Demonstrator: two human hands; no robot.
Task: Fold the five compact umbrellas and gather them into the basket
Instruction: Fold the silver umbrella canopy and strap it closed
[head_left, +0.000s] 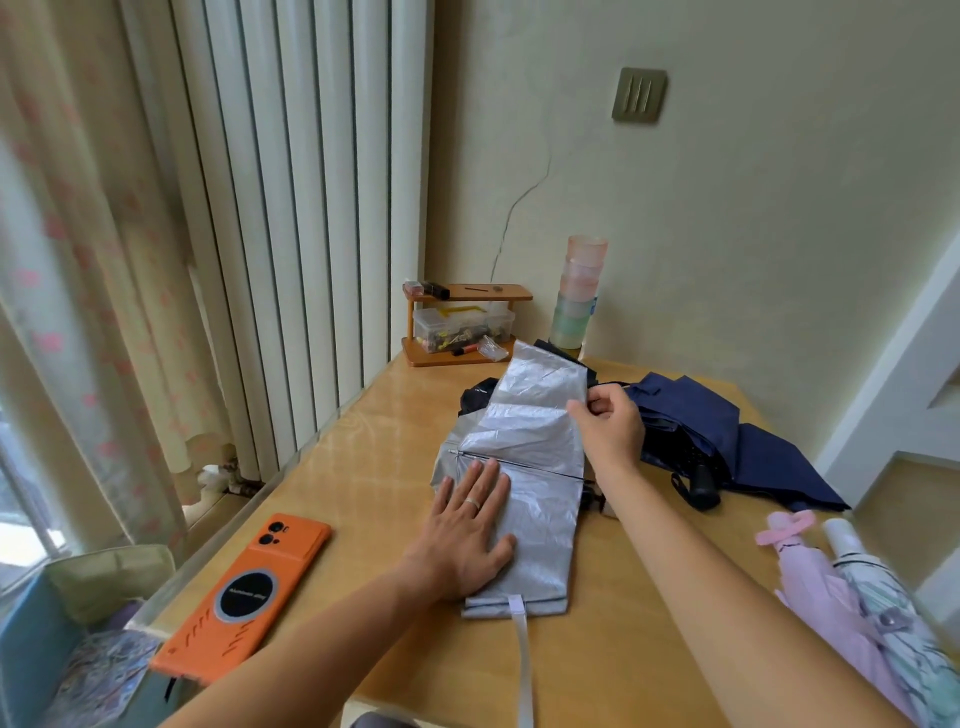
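Observation:
A silver compact umbrella (540, 499) lies flattened in the middle of the wooden table (623, 649), its white strap hanging over the front edge. My left hand (467, 535) presses flat on its near panels. My right hand (608, 423) pinches the upper right edge of a raised silver panel. A navy umbrella (727, 441) with a black handle lies crumpled to the right. A pink umbrella (826, 597) and a white patterned umbrella (893, 608) lie at the table's right front. No basket is in sight.
An orange phone (244, 592) lies at the table's left front. At the back stand a small wooden rack (462, 327) with a clear box and a stack of coloured cups (576, 296). Curtains and a radiator are on the left, a wall behind.

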